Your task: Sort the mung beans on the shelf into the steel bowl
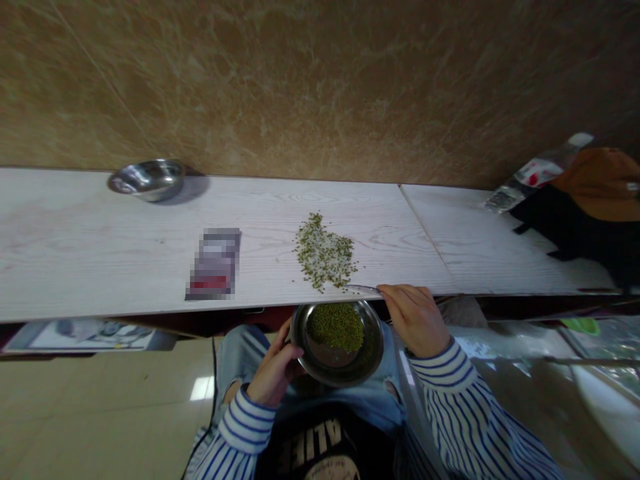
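Left grip (276, 371) holds a bowl (341, 375), right grip (418, 318) a utensil (364, 289) at the near edge of the grain pile (326, 255).

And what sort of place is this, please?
Probably an indoor dining or work area, though I cannot tell which: a narrow white counter runs along a brown marble-patterned wall, above a shiny tiled floor.

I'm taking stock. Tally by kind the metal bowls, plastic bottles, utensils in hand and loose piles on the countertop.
Metal bowls: 2 (held bowl in left hand, far bowl on countertop)
Plastic bottle: 1
Metal utensil in right hand: 1
Green-and-white grain pile: 1
Total: 5
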The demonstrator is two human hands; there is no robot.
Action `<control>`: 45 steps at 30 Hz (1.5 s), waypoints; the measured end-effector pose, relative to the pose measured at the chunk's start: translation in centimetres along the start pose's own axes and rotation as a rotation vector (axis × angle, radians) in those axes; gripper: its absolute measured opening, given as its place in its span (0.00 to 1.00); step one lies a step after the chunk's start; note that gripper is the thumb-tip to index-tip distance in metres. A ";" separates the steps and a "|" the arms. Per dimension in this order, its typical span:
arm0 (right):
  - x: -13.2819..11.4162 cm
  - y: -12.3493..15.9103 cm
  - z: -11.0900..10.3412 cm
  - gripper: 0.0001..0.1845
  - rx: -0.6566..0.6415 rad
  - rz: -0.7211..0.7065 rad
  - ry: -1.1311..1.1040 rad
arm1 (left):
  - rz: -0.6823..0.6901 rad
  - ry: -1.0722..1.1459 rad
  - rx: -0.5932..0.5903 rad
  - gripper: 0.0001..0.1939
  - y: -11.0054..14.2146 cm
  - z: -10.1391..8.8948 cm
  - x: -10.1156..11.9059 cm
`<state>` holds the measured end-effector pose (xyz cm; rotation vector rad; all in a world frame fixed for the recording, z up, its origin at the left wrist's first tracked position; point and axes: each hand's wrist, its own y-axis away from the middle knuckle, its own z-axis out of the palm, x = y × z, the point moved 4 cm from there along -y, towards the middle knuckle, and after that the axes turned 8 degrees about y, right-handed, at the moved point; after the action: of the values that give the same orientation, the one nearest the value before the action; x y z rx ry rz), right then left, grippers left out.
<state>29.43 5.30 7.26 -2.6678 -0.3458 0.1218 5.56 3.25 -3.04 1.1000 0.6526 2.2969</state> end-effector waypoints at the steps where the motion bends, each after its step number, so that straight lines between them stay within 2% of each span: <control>1: 0.0 -0.1 0.0 0.12 0.002 0.002 0.000 | 0.003 0.001 -0.002 0.35 0.0 0.0 0.0; 12: 0.0 -0.7 0.4 0.12 -0.022 0.008 -0.013 | 0.021 -0.005 0.022 0.36 0.2 0.1 0.3; 23: -0.6 -0.9 0.5 0.11 -0.017 -0.032 -0.024 | 0.029 -0.001 -0.039 0.35 0.0 -0.1 0.2; 34: -0.8 -1.2 0.4 0.11 -0.034 -0.046 -0.056 | 0.022 0.001 -0.021 0.38 0.2 0.0 0.5; 45: -1.1 -1.5 0.7 0.11 -0.040 -0.047 -0.066 | 0.034 -0.001 -0.011 0.36 0.1 -0.6 0.4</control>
<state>27.98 6.60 7.33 -2.6975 -0.4357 0.1910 4.87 3.29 -3.06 1.1148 0.6248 2.3257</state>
